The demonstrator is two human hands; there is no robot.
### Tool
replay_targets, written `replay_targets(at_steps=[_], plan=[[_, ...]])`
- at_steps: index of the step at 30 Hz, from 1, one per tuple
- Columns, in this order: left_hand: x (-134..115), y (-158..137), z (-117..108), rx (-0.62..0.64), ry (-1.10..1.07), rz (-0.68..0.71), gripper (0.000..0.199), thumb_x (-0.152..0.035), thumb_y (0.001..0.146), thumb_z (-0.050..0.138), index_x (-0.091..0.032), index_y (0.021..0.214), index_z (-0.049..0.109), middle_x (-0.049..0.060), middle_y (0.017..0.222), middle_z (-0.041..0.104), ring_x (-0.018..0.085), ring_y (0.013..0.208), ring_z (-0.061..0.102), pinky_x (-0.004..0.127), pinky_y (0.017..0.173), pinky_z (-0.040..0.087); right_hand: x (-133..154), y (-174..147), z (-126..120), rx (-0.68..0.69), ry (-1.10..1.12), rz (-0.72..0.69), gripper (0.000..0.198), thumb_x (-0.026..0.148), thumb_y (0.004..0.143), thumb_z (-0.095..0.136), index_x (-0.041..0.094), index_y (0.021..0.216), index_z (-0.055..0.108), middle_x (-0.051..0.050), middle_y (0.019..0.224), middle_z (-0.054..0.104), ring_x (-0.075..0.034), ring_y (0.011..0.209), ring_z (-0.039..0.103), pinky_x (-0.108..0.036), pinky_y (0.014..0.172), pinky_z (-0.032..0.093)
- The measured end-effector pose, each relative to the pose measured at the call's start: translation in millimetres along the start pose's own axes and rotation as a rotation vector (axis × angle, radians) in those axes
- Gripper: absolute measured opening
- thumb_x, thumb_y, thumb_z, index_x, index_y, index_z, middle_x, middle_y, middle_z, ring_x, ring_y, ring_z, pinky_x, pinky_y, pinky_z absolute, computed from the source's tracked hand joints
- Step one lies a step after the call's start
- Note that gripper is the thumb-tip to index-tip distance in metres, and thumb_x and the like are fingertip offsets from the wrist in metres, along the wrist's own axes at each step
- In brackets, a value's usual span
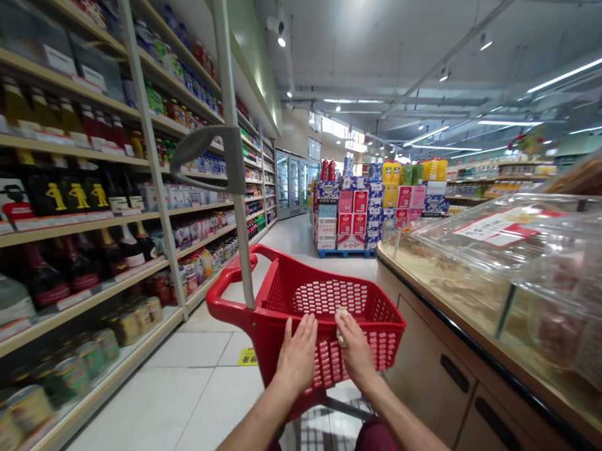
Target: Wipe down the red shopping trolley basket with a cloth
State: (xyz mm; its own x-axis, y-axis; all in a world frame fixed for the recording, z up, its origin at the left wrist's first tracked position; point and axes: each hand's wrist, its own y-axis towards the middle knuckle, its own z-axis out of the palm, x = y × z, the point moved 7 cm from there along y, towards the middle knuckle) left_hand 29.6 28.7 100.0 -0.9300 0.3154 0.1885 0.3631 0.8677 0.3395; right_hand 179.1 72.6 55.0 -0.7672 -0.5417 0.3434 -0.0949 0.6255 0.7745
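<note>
A red plastic shopping cart [271, 366] with a perforated basket stands right in front of me, turned side-on. My left hand [298, 354] rests on the near side of the basket, fingers stretched out and holding nothing. Beside it, my right hand [358, 352] grips a crumpled whitish cloth [343, 319] against the near rim. Part of the cloth is hidden under the fingers. From the cart's handle end rises a grey metal pole [243, 250], with a grey loop-shaped grip [234, 161] fixed to it.
Shelves [106, 271] of bottles and cans line the left. Close on the right is a wooden counter [425, 348] with clear plastic food packs [503, 226]. Stacked drink cartons [353, 217] stand on a blue pallet [347, 253] ahead. A yellow floor sticker [247, 357] lies left of the cart.
</note>
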Motion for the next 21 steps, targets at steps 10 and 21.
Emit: replay_targets(at_steps=[10,21], plan=[[24,-6,-15,-0.043,0.067,-0.079,0.060,-0.021,0.072,0.036,-0.006,0.130,0.027,0.013,0.137,0.028,0.026,0.129,0.015,0.047,0.104,0.001,6,7,-4,-0.032,-0.061,0.083,0.053,0.000,0.072,0.029,0.014,0.118,0.050,-0.011,0.125,0.047,-0.020,0.120,0.036,-0.042,0.097,0.034],[37,-20,-17,-0.198,0.037,-0.162,0.065,-0.019,0.065,0.042,-0.006,0.128,0.031,0.011,0.137,0.028,0.025,0.128,0.018,0.043,0.104,0.013,4,9,-9,-0.038,-0.112,0.107,0.055,-0.003,0.068,0.030,0.015,0.115,0.052,-0.010,0.122,0.050,-0.020,0.118,0.039,-0.042,0.096,0.034]])
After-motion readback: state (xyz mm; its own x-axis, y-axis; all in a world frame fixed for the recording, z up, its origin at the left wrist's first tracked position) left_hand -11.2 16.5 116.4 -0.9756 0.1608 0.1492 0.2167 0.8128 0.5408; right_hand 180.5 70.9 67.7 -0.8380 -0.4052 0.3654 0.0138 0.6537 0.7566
